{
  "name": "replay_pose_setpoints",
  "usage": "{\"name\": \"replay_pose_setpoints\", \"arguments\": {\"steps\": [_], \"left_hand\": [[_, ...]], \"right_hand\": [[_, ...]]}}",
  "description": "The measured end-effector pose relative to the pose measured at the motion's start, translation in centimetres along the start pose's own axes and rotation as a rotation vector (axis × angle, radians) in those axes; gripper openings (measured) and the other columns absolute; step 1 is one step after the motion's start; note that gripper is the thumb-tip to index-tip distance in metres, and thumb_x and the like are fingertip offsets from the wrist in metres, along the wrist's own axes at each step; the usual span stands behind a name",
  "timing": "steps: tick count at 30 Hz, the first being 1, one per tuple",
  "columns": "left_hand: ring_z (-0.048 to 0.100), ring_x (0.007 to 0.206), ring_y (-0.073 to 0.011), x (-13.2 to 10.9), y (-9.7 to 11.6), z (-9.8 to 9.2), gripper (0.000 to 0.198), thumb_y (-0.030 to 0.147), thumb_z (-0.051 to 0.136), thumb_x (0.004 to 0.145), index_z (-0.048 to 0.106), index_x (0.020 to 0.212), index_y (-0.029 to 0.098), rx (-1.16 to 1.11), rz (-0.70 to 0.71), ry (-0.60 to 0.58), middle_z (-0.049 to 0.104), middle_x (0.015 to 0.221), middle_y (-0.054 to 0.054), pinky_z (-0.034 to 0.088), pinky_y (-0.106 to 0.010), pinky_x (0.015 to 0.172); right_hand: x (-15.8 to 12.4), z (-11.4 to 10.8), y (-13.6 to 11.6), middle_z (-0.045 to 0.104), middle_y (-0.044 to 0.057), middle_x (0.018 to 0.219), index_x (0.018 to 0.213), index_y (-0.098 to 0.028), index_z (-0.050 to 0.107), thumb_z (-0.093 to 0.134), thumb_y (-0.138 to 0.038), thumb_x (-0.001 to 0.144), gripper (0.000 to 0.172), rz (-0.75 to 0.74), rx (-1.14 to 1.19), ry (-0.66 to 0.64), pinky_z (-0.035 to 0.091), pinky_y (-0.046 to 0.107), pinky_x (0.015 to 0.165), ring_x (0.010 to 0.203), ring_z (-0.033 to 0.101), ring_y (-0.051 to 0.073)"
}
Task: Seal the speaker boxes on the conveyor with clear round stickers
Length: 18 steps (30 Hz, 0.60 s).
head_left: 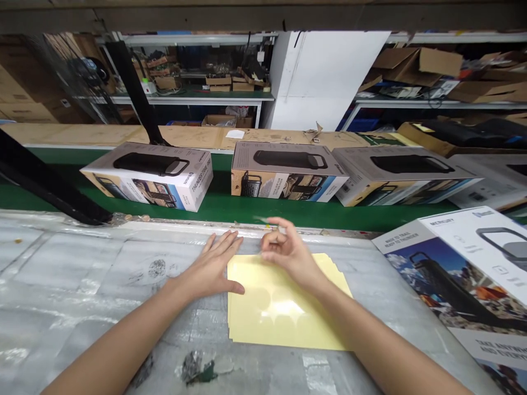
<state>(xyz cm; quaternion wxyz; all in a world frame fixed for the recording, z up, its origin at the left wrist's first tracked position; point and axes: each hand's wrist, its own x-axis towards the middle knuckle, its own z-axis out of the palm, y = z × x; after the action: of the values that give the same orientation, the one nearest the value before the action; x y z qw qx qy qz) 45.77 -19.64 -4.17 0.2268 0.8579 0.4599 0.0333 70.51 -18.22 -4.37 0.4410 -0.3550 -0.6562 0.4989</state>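
A stack of pale yellow sheets (288, 323) with round, glossy clear stickers lies on the plastic-covered table in front of me. My left hand (214, 263) is spread flat at the stack's left edge, its thumb over the sheets and its fingers on the table. Over the top edge of the stack is my right hand (290, 252), fingers curled and index finger stretched out. At that fingertip shows a thin, see-through piece (261, 219), seemingly a clear sticker; blur hides its outline. A large printed speaker box (444, 274) stands at the right.
Beyond the table's far edge runs a green conveyor belt (222, 206). Several speaker boxes, including one at the left (152, 175) and one in the middle (284, 170), sit on it. A black post (49, 181) slants down at the left. Shelves with cartons stand behind.
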Motion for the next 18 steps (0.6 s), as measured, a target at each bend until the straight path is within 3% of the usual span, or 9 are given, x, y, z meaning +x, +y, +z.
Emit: {"name": "replay_pose_setpoints", "arguments": {"steps": [2,4,6,8,10,13,15,18], "left_hand": [[0.019,0.161,-0.0405,0.0,0.8,-0.6,0.11,0.059,0.085,0.077,0.029,0.164,0.024,0.059,0.037,0.022,0.023,0.173,-0.019,0.012,-0.065,0.129],[0.037,0.153,-0.0386,0.9,2.0,-2.0,0.084,0.049,0.085,0.081,0.048,0.152,0.025,0.107,0.146,0.068,0.045,0.163,-0.017,0.019,-0.062,0.128],[0.057,0.134,-0.0322,3.4,3.2,-4.0,0.046,0.042,0.079,0.089,0.065,0.129,0.025,0.118,0.252,0.135,0.065,0.137,-0.011,0.035,-0.053,0.121],[0.064,0.116,-0.0279,7.5,4.1,-6.2,0.023,0.039,0.072,0.095,0.069,0.11,0.022,0.125,0.269,0.262,0.07,0.116,-0.008,0.046,-0.046,0.108],[0.061,0.122,-0.0317,12.4,4.4,-8.0,0.026,0.034,0.073,0.094,0.069,0.114,0.019,0.179,0.201,0.451,0.067,0.125,-0.013,0.047,-0.049,0.107],[0.039,0.149,-0.0406,19.0,3.6,-9.1,0.064,0.027,0.087,0.081,0.06,0.138,0.017,0.286,0.102,0.62,0.046,0.157,-0.021,0.032,-0.059,0.121],[0.039,0.151,-0.0388,21.7,2.8,-8.7,0.069,0.022,0.086,0.08,0.058,0.143,0.017,0.306,0.087,0.626,0.047,0.159,-0.02,0.031,-0.058,0.123],[0.053,0.14,-0.0348,23.1,1.6,-7.6,0.054,0.021,0.078,0.088,0.063,0.139,0.019,0.281,0.085,0.667,0.061,0.147,-0.016,0.04,-0.052,0.116]], "right_hand": [[1.3,-3.0,-0.9,0.063,-0.001,0.089,0.145,-0.03,0.034,0.076,-0.03,0.086,0.073,-0.022,0.018,0.048,0.057,0.039,0.08,0.087,0.066,0.021],[2.7,-6.2,-1.7,0.062,-0.001,0.088,0.146,-0.03,0.035,0.074,-0.029,0.086,0.072,-0.077,-0.119,0.082,0.056,0.038,0.077,0.082,0.065,0.02],[4.2,-8.9,-2.3,0.061,-0.001,0.087,0.148,-0.029,0.037,0.069,-0.027,0.089,0.067,-0.146,-0.325,0.121,0.055,0.039,0.076,0.079,0.063,0.02],[5.8,-11.0,-2.7,0.062,0.0,0.088,0.15,-0.028,0.037,0.066,-0.027,0.09,0.066,-0.207,-0.491,0.148,0.056,0.039,0.076,0.081,0.064,0.021],[7.6,-12.2,-3.0,0.063,0.001,0.089,0.152,-0.027,0.036,0.064,-0.028,0.09,0.067,-0.248,-0.577,0.153,0.057,0.039,0.076,0.081,0.064,0.022],[10.2,-13.1,-3.3,0.065,0.002,0.09,0.151,-0.025,0.039,0.063,-0.026,0.09,0.066,-0.271,-0.646,0.156,0.058,0.039,0.076,0.081,0.066,0.022],[11.6,-13.5,-3.3,0.067,0.003,0.091,0.151,-0.025,0.042,0.061,-0.025,0.09,0.063,-0.275,-0.695,0.153,0.058,0.04,0.078,0.083,0.068,0.023],[13.0,-13.8,-3.1,0.07,0.003,0.093,0.151,-0.027,0.043,0.059,-0.022,0.09,0.063,-0.285,-0.773,0.123,0.06,0.041,0.079,0.083,0.069,0.023]]}}
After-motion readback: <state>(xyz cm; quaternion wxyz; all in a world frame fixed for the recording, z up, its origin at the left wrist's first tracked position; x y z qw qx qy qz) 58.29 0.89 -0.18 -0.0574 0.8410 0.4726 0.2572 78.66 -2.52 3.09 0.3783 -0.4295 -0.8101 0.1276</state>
